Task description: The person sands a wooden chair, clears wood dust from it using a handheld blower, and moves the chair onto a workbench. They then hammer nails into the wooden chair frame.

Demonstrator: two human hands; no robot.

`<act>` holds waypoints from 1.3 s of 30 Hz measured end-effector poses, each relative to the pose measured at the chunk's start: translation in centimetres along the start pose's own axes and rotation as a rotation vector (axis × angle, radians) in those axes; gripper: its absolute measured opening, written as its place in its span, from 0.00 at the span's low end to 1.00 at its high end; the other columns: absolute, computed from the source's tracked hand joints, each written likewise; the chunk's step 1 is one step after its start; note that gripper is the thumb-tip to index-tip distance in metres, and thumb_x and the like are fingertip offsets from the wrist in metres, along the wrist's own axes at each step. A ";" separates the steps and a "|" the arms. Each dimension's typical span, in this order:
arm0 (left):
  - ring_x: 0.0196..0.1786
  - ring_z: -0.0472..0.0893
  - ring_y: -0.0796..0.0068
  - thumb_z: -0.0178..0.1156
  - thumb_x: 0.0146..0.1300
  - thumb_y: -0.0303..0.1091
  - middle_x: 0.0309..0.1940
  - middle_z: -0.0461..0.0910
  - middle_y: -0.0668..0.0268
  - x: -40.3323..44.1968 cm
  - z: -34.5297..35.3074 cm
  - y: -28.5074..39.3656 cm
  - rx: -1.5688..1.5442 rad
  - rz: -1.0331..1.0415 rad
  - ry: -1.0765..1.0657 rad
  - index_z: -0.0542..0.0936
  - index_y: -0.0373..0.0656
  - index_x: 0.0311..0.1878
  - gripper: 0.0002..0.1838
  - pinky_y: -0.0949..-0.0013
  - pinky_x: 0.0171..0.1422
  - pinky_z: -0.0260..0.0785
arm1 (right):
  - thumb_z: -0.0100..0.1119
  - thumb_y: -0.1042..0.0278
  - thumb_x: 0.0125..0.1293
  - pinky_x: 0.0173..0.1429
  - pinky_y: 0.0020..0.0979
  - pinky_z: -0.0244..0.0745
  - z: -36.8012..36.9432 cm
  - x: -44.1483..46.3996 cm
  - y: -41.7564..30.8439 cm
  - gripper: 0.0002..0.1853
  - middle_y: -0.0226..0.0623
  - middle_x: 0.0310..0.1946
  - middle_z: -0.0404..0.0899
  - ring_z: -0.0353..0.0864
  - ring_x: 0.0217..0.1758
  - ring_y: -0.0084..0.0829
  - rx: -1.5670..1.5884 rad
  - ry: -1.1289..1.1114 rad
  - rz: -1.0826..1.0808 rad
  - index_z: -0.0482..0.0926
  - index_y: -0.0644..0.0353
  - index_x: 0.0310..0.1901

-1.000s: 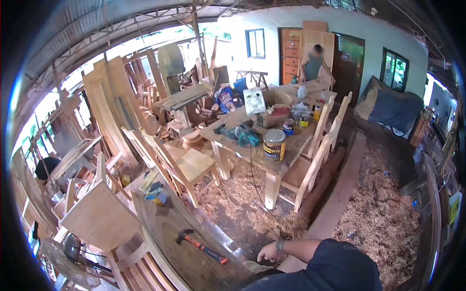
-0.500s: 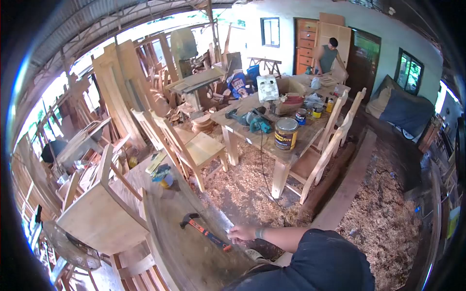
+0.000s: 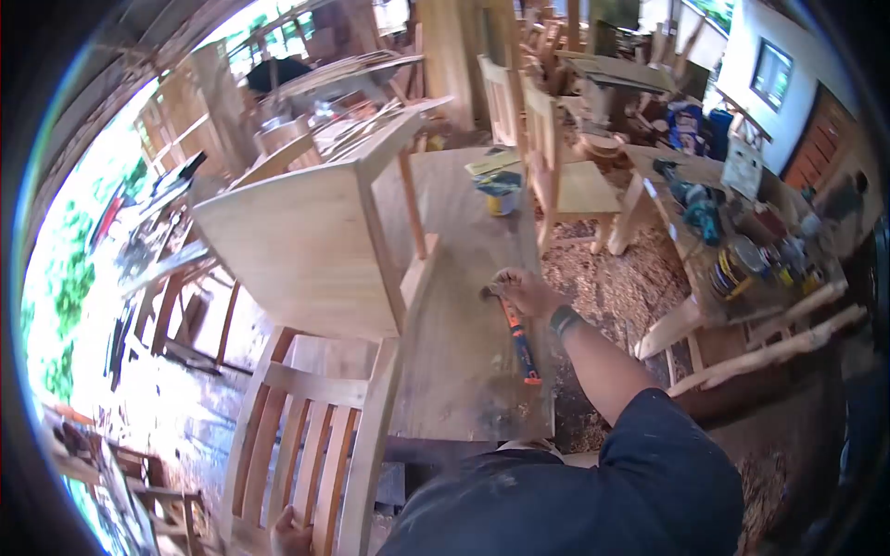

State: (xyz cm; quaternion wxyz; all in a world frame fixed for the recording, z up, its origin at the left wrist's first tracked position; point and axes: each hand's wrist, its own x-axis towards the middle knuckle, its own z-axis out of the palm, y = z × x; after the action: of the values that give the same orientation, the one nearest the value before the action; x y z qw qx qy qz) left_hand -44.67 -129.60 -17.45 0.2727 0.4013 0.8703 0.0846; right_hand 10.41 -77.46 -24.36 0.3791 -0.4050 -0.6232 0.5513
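My right hand (image 3: 527,295) is closed over the head end of a claw hammer, its fingers covering most of the metal. The hammer's orange and black handle (image 3: 521,347) lies along the wooden tabletop (image 3: 454,389), pointing toward me. At the bottom of the view my left hand (image 3: 292,533) grips the slatted back of an unfinished wooden chair (image 3: 311,250), only a few fingers showing. That chair rests tipped over on its back, partly on the tabletop, with its broad seat panel facing me.
A yellow can (image 3: 501,202) with a cloth and sandpaper on it stands at the tabletop's far end. Another chair (image 3: 579,190) stands beyond. At right, a worktable (image 3: 667,199) holds power tools and a large can (image 3: 735,269). Wood shavings (image 3: 603,278) cover the floor.
My view has swung left and down toward the tipped chair. My right hand has moved from beside the hammer's handle end onto its head. My left hand has come into view at the chair back.
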 end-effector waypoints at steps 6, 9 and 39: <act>0.40 0.83 0.69 0.80 0.50 0.37 0.44 0.85 0.59 -8.4 -5.4 -3.9 0.229 0.052 0.164 0.80 0.31 0.61 0.35 0.66 0.44 0.78 | 0.73 0.54 0.70 0.56 0.25 0.73 14.2 5.7 -4.6 0.24 0.30 0.44 0.79 0.75 0.50 0.18 0.388 -0.238 -0.153 0.79 0.63 0.56; 0.59 0.84 0.50 0.78 0.56 0.45 0.58 0.82 0.51 -13.1 -10.5 -9.8 0.437 0.322 0.141 0.74 0.36 0.70 0.42 0.56 0.64 0.78 | 0.78 0.56 0.64 0.59 0.27 0.74 20.0 5.9 0.4 0.32 0.33 0.48 0.80 0.76 0.54 0.21 -0.238 -0.248 -0.677 0.76 0.64 0.63; 0.47 0.88 0.50 0.60 0.68 0.36 0.48 0.84 0.50 -14.8 -27.4 35.2 0.528 1.405 -0.237 0.83 0.48 0.59 0.17 0.47 0.52 0.82 | 0.50 0.52 0.83 0.65 0.49 0.83 25.1 7.1 -6.7 0.23 0.41 0.67 0.75 0.79 0.67 0.43 0.950 -0.264 0.047 0.66 0.53 0.71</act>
State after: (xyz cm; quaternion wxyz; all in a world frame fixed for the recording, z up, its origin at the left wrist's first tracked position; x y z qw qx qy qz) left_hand -28.70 -115.30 24.39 0.1415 0.9195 0.3663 -0.0164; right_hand -16.00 -80.94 -20.13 0.4272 -0.1283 -0.3364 0.8294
